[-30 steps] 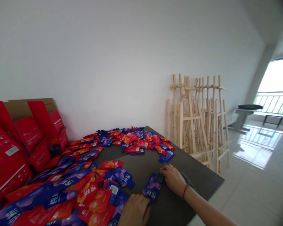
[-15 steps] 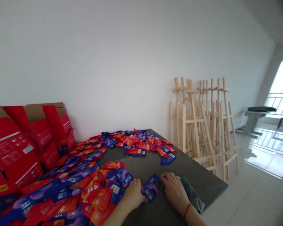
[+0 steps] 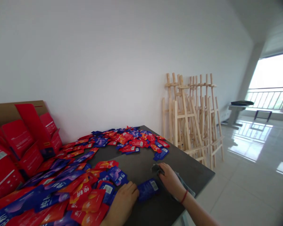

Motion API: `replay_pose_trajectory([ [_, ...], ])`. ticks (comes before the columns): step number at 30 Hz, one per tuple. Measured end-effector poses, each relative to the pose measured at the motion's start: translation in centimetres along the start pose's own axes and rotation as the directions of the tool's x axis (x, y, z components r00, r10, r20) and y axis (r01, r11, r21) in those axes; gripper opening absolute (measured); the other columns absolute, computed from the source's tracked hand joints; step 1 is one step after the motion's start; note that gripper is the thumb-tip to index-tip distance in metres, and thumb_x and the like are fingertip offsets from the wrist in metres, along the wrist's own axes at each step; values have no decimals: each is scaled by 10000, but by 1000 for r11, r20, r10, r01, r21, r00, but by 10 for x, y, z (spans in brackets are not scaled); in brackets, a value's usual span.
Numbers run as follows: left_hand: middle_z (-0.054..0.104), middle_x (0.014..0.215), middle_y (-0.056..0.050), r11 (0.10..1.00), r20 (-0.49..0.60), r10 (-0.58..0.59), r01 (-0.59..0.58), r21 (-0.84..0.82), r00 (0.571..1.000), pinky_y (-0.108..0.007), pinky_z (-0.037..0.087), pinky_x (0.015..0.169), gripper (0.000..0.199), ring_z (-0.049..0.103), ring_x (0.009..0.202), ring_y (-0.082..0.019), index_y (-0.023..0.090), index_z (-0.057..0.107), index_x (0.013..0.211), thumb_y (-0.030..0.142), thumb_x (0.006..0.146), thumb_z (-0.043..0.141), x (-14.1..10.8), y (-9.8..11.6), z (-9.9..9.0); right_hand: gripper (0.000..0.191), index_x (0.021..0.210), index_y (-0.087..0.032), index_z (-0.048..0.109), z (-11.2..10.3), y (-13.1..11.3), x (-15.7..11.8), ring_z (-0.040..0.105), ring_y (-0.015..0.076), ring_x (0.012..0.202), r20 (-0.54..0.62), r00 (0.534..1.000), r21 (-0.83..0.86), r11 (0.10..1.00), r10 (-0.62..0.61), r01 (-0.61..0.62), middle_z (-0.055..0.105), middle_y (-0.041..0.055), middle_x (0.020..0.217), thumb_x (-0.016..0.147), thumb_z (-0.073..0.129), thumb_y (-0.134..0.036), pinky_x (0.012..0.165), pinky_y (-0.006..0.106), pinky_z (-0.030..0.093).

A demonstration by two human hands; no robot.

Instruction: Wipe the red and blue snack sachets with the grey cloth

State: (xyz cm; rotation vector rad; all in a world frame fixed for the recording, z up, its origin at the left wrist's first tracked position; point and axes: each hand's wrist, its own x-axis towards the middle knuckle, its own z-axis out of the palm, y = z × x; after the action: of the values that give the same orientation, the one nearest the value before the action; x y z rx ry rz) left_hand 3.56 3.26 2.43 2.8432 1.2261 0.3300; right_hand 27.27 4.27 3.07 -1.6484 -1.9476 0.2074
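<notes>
A blue foil sachet (image 3: 148, 189) lies on the dark tabletop (image 3: 141, 213), its barcode side up. My left hand (image 3: 124, 199) rests palm down at the edge of a spread of red and blue sachets (image 3: 85, 191), just left of the lone blue sachet and holding nothing. My right hand (image 3: 171, 181) sits above that sachet, gripping a grey cloth (image 3: 179, 183) bunched under the fingers. A red cord circles my right wrist. More sachets (image 3: 129, 139) lie in a second heap at the far end of the table.
Red and brown cardboard boxes (image 3: 19, 135) stand open at the left, against the wall. The table's right edge drops to a tiled floor. Wooden easels (image 3: 191, 119) lean on the wall beyond it, and a railed window (image 3: 271, 91) lights the far right.
The lone blue sachet has been turned over and now shows its barcode side. My left hand has drawn back left from it, and the cloth in my right hand sits higher.
</notes>
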Motion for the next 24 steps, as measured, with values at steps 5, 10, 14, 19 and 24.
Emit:
replay_pose_trajectory([
  [5,621,971,-10,993,79,33,-23,-118,996,-277,399,803,307,542,924,-168,234,635,905,36,848,408,-4,-4,-3,379,995,-259,681,16,-39,-26,498,200,1038,136,977,6,987,-162,162,619,13,1120,741,458,-88,922,301,341],
  [10,618,913,-13,991,145,-3,23,-132,989,-247,401,767,284,552,863,-152,194,581,826,-14,779,394,-6,-15,-5,454,1106,-274,662,25,-28,-34,458,228,1102,151,981,-160,976,-122,146,591,21,1204,778,429,-63,966,356,300],
  [14,621,917,-6,988,161,-2,28,-155,987,-240,401,757,280,561,865,-150,202,565,819,-16,749,406,-6,-13,-12,462,1127,-238,664,14,0,-26,483,229,1057,129,991,-250,966,-36,67,615,39,1159,765,441,-60,930,323,342],
  [19,629,938,-9,985,136,19,5,-173,991,-247,405,766,288,568,875,-151,200,580,828,-20,709,437,-8,-12,-14,413,1070,-218,686,3,-2,-17,488,236,1029,117,993,-282,958,-23,55,625,57,1107,775,442,-63,902,331,357],
  [24,631,912,-17,991,111,32,-18,-131,993,-261,403,752,232,566,849,-157,189,605,800,14,776,455,-7,-15,-10,312,1062,-272,666,26,-47,-20,466,205,1049,172,946,-204,930,-275,307,602,14,1150,883,450,-137,892,319,346],
])
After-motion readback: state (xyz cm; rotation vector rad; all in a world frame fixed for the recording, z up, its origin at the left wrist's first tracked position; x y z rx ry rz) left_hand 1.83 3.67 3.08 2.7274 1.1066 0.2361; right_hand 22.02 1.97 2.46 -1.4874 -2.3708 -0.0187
